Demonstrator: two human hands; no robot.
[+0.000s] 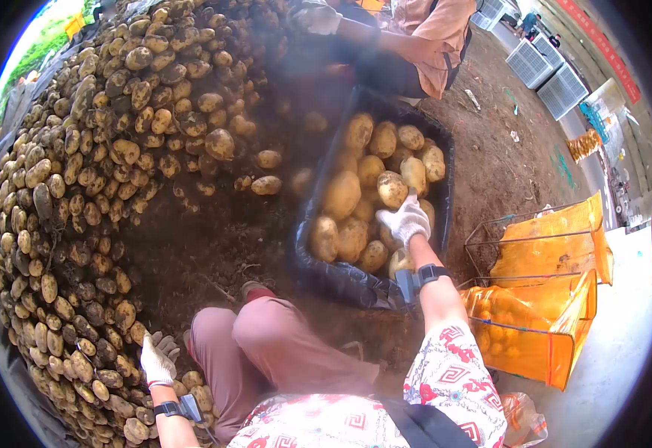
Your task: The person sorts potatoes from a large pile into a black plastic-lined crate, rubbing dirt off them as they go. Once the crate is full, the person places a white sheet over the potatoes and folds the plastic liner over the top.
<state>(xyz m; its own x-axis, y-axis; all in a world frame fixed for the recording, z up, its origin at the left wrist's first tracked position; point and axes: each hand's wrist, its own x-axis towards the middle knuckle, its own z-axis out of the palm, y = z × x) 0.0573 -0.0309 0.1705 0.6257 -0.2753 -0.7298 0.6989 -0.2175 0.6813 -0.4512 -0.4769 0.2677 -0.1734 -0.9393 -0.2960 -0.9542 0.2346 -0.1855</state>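
A heap of soil-covered potatoes (72, 194) fills the left side. My left hand (159, 358), in a white knit glove, is at the heap's lower edge with its fingers apart and nothing in them. My right hand (407, 222), gloved the same way, reaches over a crate lined with black plastic (356, 287). Its thumb and index finger are spread, with the fingertips right at a soil-spotted potato (392, 190). Larger, cleaner potatoes (352, 239) lie in the crate around that hand.
Across the crate sits another person (434, 45) with a gloved hand near the heap. Orange mesh bags (528, 321) on wire frames stand at the right, one with potatoes inside. White plastic crates (563, 91) are farther back. A few loose potatoes (266, 185) lie on the soil.
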